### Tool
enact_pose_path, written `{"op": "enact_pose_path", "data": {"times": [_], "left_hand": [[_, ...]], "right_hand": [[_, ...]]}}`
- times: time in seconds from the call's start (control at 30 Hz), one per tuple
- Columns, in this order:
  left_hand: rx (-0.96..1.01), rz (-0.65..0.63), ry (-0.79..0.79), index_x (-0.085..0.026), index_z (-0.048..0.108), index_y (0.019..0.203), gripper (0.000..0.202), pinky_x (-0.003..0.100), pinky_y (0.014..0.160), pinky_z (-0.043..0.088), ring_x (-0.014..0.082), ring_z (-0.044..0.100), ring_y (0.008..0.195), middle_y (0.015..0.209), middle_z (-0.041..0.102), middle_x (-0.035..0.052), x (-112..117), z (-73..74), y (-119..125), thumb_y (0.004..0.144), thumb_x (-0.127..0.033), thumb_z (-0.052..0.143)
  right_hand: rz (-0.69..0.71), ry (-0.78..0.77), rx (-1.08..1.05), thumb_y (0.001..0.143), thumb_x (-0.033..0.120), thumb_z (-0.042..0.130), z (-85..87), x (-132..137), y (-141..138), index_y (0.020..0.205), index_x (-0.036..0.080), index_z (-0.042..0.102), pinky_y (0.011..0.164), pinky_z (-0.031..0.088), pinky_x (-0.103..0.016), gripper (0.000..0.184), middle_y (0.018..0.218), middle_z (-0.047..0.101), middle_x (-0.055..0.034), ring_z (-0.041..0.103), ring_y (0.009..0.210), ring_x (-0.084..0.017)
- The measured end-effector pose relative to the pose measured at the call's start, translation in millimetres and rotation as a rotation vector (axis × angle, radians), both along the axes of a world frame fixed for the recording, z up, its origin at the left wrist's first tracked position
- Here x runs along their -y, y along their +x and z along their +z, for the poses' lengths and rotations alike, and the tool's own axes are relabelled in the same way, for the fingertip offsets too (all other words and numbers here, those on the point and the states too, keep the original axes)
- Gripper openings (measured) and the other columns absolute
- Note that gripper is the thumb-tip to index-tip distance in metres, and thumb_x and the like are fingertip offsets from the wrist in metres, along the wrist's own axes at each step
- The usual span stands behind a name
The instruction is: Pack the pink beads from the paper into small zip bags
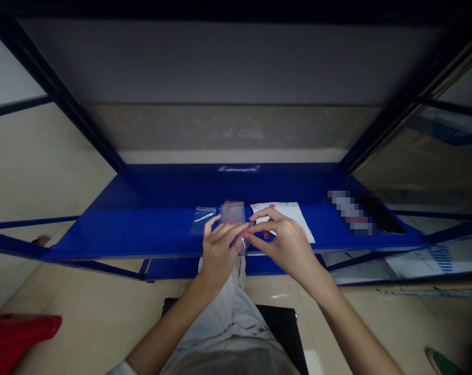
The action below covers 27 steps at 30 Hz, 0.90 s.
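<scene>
"Where's the bag [242, 245]?"

"Just over the front edge of the blue shelf [103, 237], between both hands."

"And the fingers?"

"On the left hand [219, 253] and right hand [288, 246], the fingers [230, 229] curl inward, pinching the small clear bag from either side."

"What's around them?"

"Behind the hands, a clear packet [202, 220] and a red-marked packet [233, 212] lie on the shelf, beside a white sheet [282, 216] under the right hand. Farther right sits a blurred object [353, 212], impossible to make out."
</scene>
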<state>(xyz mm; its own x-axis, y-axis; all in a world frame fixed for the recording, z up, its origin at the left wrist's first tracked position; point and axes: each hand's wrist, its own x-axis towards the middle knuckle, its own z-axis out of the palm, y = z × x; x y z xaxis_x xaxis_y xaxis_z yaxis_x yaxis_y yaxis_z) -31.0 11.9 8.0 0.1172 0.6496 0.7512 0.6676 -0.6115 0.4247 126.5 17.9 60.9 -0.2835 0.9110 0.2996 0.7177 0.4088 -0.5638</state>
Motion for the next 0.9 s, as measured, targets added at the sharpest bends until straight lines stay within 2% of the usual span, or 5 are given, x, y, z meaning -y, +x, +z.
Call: {"op": "enact_pose_path", "data": {"times": [0.23, 0.37, 0.5, 0.6, 0.9], "left_hand": [[0.095, -0.053, -0.181, -0.023, 0.069, 0.098, 0.023, 0.039, 0.091, 0.047, 0.0186, 0.069, 0.085, 0.093, 0.075, 0.0032, -6, 7.7, -3, 0.078, -0.015, 0.063], [0.370, -0.292, -0.612, -0.019, 0.074, 0.083, 0.012, 0.032, 0.074, 0.055, 0.0215, 0.071, 0.077, 0.082, 0.076, 0.0047, -10, 19.9, -8, 0.072, -0.020, 0.068], [0.719, -0.349, -1.009, -0.014, 0.073, 0.081, 0.020, 0.031, 0.066, 0.056, 0.0200, 0.071, 0.060, 0.075, 0.075, 0.0074, -9, 25.0, -13, 0.073, -0.031, 0.067], [0.857, -0.297, -1.051, -0.012, 0.073, 0.083, 0.024, 0.033, 0.074, 0.055, 0.0198, 0.071, 0.063, 0.077, 0.075, 0.0082, -7, 23.4, -15, 0.073, -0.033, 0.068], [0.880, -0.217, -1.025, -0.013, 0.073, 0.083, 0.024, 0.028, 0.071, 0.056, 0.0198, 0.071, 0.073, 0.082, 0.076, 0.0077, 4, 17.5, -18, 0.064, -0.027, 0.076]], "right_hand": [[0.121, 0.023, 0.089, 0.090, 0.030, 0.050, 5.1, 5, -3, 0.098, 0.030, 0.070, 0.070, 0.050, -0.030, 0.022, 0.121, 0.059, -0.0021, 0.063, 0.094, -0.019], [0.209, -0.012, -0.018, 0.091, 0.033, 0.047, 8.6, 5, 4, 0.095, 0.029, 0.071, 0.078, 0.049, -0.030, 0.025, 0.119, 0.060, -0.0020, 0.060, 0.101, -0.018], [0.063, 0.047, -0.221, 0.088, 0.034, 0.052, 2.9, -8, 23, 0.084, 0.021, 0.072, 0.054, 0.046, -0.023, 0.024, 0.102, 0.066, -0.0068, 0.063, 0.086, -0.017], [-0.011, 0.012, -0.180, 0.085, 0.037, 0.055, -13.9, -28, 49, 0.090, 0.020, 0.072, 0.046, 0.041, -0.021, 0.024, 0.097, 0.068, -0.0072, 0.063, 0.075, -0.016], [-0.141, -0.109, 0.249, 0.082, 0.027, 0.059, -76.7, -58, 98, 0.086, 0.027, 0.073, 0.063, 0.045, -0.023, 0.015, 0.100, 0.068, 0.0001, 0.063, 0.075, -0.013]]}}
